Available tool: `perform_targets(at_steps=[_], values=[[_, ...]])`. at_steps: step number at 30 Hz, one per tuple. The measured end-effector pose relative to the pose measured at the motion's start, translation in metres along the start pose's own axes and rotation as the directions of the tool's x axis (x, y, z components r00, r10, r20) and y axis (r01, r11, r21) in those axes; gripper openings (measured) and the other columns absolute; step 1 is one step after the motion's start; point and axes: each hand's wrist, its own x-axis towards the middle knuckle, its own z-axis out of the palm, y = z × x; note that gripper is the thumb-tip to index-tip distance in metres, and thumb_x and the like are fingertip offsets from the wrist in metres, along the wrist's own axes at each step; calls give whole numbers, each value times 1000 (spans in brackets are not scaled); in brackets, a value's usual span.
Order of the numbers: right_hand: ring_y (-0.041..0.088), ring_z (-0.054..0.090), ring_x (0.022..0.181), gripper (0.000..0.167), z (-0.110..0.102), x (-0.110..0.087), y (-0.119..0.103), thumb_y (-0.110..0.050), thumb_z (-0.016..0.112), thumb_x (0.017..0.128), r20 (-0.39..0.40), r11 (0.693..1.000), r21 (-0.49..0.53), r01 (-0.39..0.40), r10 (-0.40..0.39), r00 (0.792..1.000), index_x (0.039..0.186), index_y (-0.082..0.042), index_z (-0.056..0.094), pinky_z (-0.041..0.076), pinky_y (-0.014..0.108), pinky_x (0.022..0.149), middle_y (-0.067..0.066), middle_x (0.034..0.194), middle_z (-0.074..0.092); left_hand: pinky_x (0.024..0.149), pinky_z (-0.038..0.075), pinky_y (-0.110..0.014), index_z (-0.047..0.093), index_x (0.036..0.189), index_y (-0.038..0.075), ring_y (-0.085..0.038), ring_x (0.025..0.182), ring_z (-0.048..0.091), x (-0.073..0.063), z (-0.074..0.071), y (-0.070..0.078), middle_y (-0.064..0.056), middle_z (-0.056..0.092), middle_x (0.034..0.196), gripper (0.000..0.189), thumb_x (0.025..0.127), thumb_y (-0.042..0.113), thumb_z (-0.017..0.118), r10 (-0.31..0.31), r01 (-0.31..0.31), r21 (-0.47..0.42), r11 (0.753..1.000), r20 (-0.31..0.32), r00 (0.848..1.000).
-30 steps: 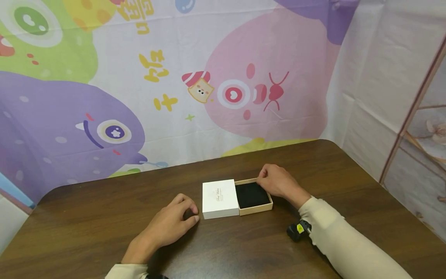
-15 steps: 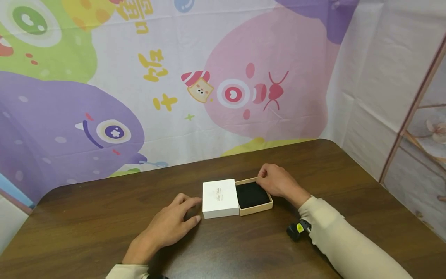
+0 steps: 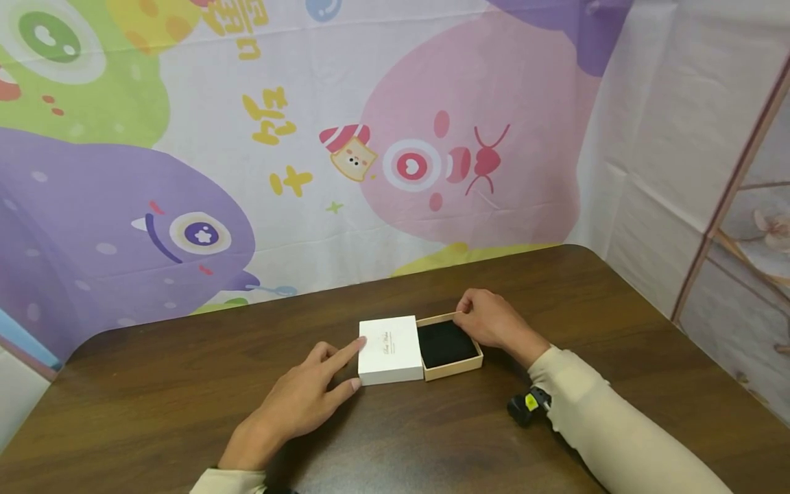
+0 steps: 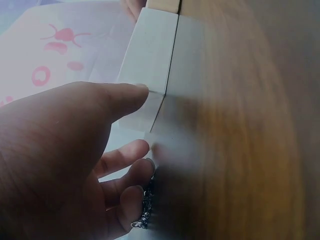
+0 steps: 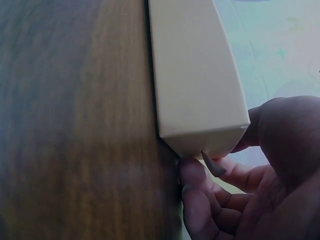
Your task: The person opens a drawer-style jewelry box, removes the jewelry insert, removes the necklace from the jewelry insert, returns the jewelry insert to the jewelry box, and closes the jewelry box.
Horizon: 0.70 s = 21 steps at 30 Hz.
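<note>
A small drawer box lies on the table, its white sleeve (image 3: 389, 346) at the left and its tan drawer (image 3: 453, 371) pulled out to the right. A black cushion (image 3: 446, 343) fills the visible part of the drawer. My left hand (image 3: 302, 394) rests its index fingertip on the sleeve's top, with the thumb at the near corner. The left wrist view shows its other fingers curled against a dark, glittery chain (image 4: 146, 202), mostly hidden. My right hand (image 3: 490, 319) grips the drawer's far right corner. A small grey tab (image 5: 213, 164) shows at the drawer's end.
The brown wooden table (image 3: 204, 370) extends around the box. Behind it hangs a printed cartoon cloth (image 3: 308, 240), and a pale curtain (image 3: 654, 137) hangs at the right. A black wrist camera (image 3: 523, 409) sits beside the right sleeve cuff.
My left hand has moved slightly right, and its index finger has straightened from beside the white sleeve onto its top. The right hand keeps its grip, and the box has barely moved.
</note>
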Motion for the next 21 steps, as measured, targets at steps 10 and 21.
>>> perform_targets(at_steps=[10, 21], values=[[22, 57, 77, 13, 0, 1, 1, -24, 61, 94, -6, 1000, -13, -25, 25, 1000, 91, -11, 63, 46, 37, 70, 4, 88, 62, 60, 41, -33, 38, 154, 41, -9, 63, 46, 0, 1, 0, 5, 51, 114, 66, 97, 31, 68, -14, 14, 3, 1000, 7, 1000], [22, 56, 76, 12, 1, 2, 2, -24, 62, 93, -8, 1000, -12, -23, 23, 1000, 91, -12, 64, 45, 37, 68, 3, 87, 63, 61, 41, -33, 38, 154, 41, -8, 62, 46, 1, 0, 0, 5, 50, 114, 66, 97, 29, 68, -9, 9, 0, 1000, 5, 1000]])
